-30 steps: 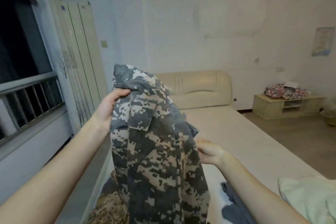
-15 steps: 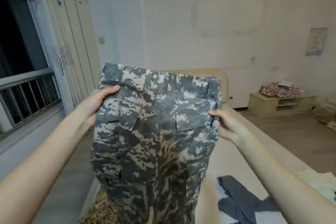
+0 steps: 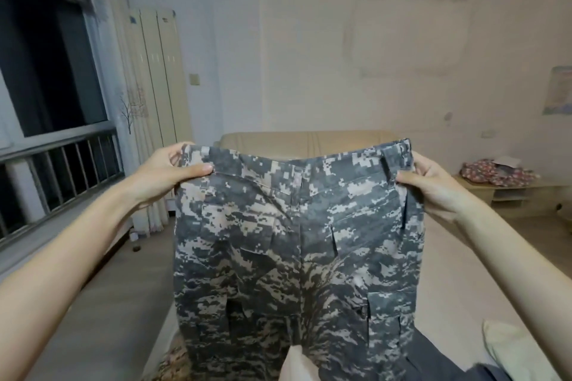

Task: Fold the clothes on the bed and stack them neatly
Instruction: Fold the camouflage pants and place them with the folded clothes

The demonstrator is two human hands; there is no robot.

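Grey digital-camouflage trousers [image 3: 297, 250] hang spread out in front of me, waistband up, back pockets facing me. My left hand [image 3: 164, 173] pinches the left end of the waistband, thumb on the near side. My right hand [image 3: 433, 185] pinches the right end the same way. The legs drop down over the beige bed [image 3: 458, 281] and run out of the frame at the bottom. A dark grey garment [image 3: 445, 362] lies on the bed at the lower right, partly hidden by the trousers. A brown patterned garment [image 3: 173, 365] shows at the lower left.
A pale cream cloth [image 3: 520, 346] lies at the bed's right edge. The padded headboard [image 3: 309, 141] stands behind the trousers. A low wooden cabinet [image 3: 513, 195] with a floral bundle on it sits at the right wall. A window with a railing [image 3: 55, 164] fills the left.
The trousers went from bunched in my left hand to spread flat between both hands. My hands moved apart along the waistband and my view tilted up slightly.
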